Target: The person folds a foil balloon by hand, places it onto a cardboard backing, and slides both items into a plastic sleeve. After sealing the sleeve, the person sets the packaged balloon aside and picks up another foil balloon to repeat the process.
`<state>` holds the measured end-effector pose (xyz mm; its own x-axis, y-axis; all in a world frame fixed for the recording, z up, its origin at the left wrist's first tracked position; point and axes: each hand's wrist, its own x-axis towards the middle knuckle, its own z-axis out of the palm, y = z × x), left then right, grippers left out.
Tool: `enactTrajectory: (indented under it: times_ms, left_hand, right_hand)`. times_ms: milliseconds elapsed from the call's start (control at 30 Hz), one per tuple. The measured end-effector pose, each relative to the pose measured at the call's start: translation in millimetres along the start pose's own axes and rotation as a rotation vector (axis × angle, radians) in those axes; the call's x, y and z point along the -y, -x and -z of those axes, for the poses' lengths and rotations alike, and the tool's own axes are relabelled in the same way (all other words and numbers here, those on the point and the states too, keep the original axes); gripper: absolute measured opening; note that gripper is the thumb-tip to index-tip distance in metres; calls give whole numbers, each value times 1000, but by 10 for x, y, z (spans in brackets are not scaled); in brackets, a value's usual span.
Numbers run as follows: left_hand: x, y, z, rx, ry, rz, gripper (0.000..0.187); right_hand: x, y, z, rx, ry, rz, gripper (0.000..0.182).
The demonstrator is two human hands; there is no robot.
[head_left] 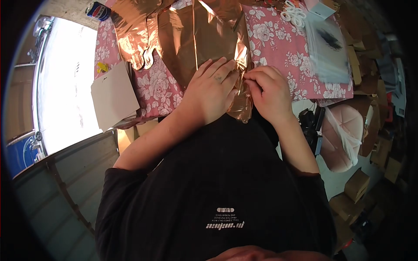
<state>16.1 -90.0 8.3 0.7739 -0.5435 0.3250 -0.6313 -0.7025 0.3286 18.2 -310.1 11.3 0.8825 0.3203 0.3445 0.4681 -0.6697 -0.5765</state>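
Note:
A flat, shiny copper-coloured foil balloon (178,37) is spread over the flowered table cover, its narrow end hanging over the near edge against my black shirt. My left hand (213,89) lies on the foil with its fingers stretched out toward the right edge; its thumb is partly hidden. Just right of it, my right hand (271,91) is closed, thumb and index finger pinching the folded edge of the foil. The fingertips of both hands are close together. More copper foil (135,39) with rounded lobes lies to the left.
A stack of cardboard sheets (115,95) rests at the table's left edge, near a small yellow item (102,67). A blue can (98,11) stands at the far left. White rings (294,14) and clear plastic bags (328,50) lie right. A pink cushioned seat (344,135) is beside the table.

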Motion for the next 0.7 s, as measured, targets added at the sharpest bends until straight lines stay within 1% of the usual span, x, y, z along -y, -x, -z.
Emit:
enactTrajectory:
  times_ms: [67,100,167,200,267,333,400,533,633,667,700]
  left_hand:
    - [3,0,-3,-17,-10,-16,38]
    - [-6,0,2,-22,-19,-12,37]
    - [-10,5,-8,-32,-32,-12,37]
    - [-1,9,-35,-34,-31,-5,37]
    - [16,16,-46,-44,-36,0,37]
    - [20,23,-32,-36,-18,10,37]
    - [20,39,-47,-43,-16,16,37]
    - [35,52,-49,-39,-17,23,37]
    - [30,50,-37,-44,23,25,38]
    - [24,49,-16,-50,16,39,38]
    - [13,48,20,-9,16,40,39]
  right_hand:
    - [-12,-25,16,-79,-21,55,25]
    - [7,-68,19,-82,-20,60,25]
    - [54,-184,31,-27,24,146,35]
    - [11,-203,15,-32,28,152,35]
    - [-93,-223,-63,174,159,170,42]
    - [-110,-254,-76,151,158,189,40]
    - [-104,-263,-69,139,148,138,40]
    - [-161,-310,-62,121,202,134,37]
    - [-144,-380,-44,100,168,155,33]
    - [-108,-430,-29,54,110,150,30]
    - [-48,-496,-21,12,49,149,28]
